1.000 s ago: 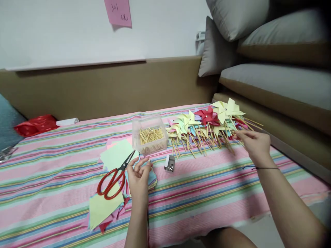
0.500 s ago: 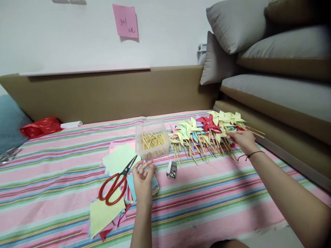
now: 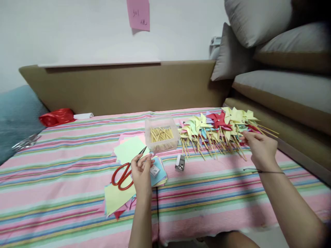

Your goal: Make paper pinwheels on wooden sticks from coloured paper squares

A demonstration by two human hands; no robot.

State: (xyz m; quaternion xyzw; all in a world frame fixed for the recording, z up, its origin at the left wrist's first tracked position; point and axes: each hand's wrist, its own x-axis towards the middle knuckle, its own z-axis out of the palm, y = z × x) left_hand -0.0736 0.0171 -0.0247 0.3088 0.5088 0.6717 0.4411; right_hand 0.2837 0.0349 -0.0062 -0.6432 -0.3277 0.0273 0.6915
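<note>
My right hand (image 3: pixel 262 148) is at the right end of a pile of paper pinwheels (image 3: pixel 218 120) on thin wooden sticks. Its thumb and fingertips pinch together at the stick of a pale yellow pinwheel (image 3: pixel 232 116). My left hand (image 3: pixel 141 170) hovers with loosely curled fingers, apart, nothing visible in them. Beside it lie red-handled scissors (image 3: pixel 120 181) across stacked coloured paper sheets (image 3: pixel 119 198). A small white box (image 3: pixel 154 171) rests on the blue sheets (image 3: pixel 161 172) just right of the left fingers.
A clear plastic box (image 3: pixel 165 146) of short wooden sticks stands behind the left hand. A small silvery container (image 3: pixel 180 163) is between the hands. A red shiny bundle (image 3: pixel 57 117) lies far left. Grey cushions (image 3: pixel 284 86) are stacked at right above the striped cloth (image 3: pixel 77 165).
The view has swung right-to-left, so everything appears shifted rightward. My right hand has drawn slightly back from the pinwheel heads. The small white box beside my left hand has come into sight.
</note>
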